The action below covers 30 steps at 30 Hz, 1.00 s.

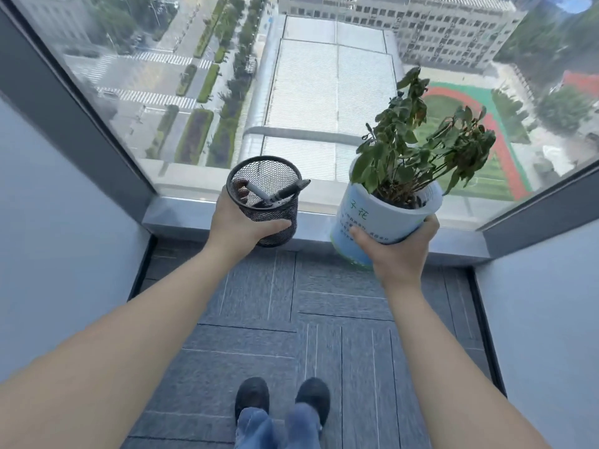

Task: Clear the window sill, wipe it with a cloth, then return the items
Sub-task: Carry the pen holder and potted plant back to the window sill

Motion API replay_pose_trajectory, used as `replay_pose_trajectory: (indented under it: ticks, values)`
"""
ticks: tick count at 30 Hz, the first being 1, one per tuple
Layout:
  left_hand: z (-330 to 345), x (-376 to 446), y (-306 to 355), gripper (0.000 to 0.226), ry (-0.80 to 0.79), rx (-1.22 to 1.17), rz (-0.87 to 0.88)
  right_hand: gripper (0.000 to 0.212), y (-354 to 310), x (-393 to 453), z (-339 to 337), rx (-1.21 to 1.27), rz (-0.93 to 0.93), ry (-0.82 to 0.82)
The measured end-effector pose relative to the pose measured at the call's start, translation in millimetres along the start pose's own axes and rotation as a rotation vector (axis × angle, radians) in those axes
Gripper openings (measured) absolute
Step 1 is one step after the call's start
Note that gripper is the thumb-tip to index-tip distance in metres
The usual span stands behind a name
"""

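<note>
At frame centre, my left hand (241, 222) grips the mesh pen holder (264, 202) and my right hand (393, 251) the plant pot (385, 218), both upright over the window sill (181, 217).

The window sill (181, 218) lay bare at the frame's centre-left, open between the mesh pen holder (264, 202) and the potted plant (389, 209). Grey walls (64, 254) closed both sides; glass (324, 92) blocked the top.
</note>
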State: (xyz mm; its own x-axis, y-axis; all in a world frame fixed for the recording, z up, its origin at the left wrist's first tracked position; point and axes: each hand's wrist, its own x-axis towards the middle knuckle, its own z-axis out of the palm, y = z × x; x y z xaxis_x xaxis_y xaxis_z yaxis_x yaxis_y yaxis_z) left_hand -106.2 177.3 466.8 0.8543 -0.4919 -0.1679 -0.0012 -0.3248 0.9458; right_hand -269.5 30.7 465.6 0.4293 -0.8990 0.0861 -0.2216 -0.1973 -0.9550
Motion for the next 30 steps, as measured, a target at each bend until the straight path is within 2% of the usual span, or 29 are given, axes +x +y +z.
replay_pose_trajectory:
  ticks: [5, 10, 14, 17, 22, 30]
  values:
    - [55.1, 78.4, -66.2, 0.095, -0.026, 0.021, -0.020, 0.092, 87.4, 61.5, 39.6, -0.028, 0.041, -0.034]
    - [115.5, 156.0, -171.1, 0.089, -0.005, 0.021, -0.001, 0.092, 210.7, 108.7, 93.4, -0.026, 0.070, -0.076]
    - [157.4, 211.9, -260.2, 0.093, -0.002, 0.033, -0.001, 0.092, 313.1, 138.2, 133.9, -0.023, 0.087, -0.105]
    - [181.1, 243.9, -307.1, 0.092, -0.012, 0.032, 0.007, 0.093, 368.8, 159.4, 159.6, -0.020, 0.076, -0.087]
    - [206.3, 279.2, -363.4, 0.092, -0.052, 0.070, 0.006, 0.093, 429.6, 184.7, 195.6, -0.024, 0.084, -0.070]
    - [219.3, 292.2, -388.4, 0.095, -0.075, 0.084, -0.013, 0.094, 465.5, 190.0, 215.8, -0.036, 0.144, -0.089]
